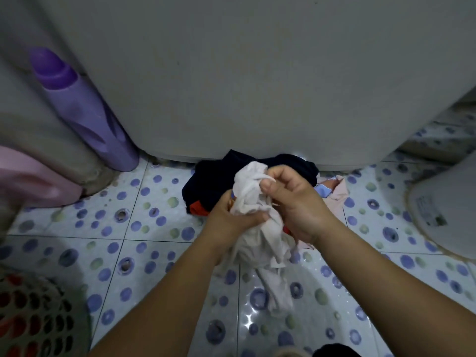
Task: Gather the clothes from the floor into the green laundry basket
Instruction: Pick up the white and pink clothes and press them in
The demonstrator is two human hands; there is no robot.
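Pale perforated plastic laundry basket sits near left (looks greyish, not clearly green). Dark navy garment pile lies far centre. Crumpled white cloth, mid-pickup, clenched by left hand and right hand. Next: carry it left, into basket.

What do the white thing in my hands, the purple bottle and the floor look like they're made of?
White garment: thin, soft fabric, likely cotton; it bunches and creases in both hands and hangs limp.
Purple bottle: smooth moulded plastic with a dull sheen, opaque.
Floor: glazed ceramic tile, probably; grout lines, printed dots and bright glare spots show.
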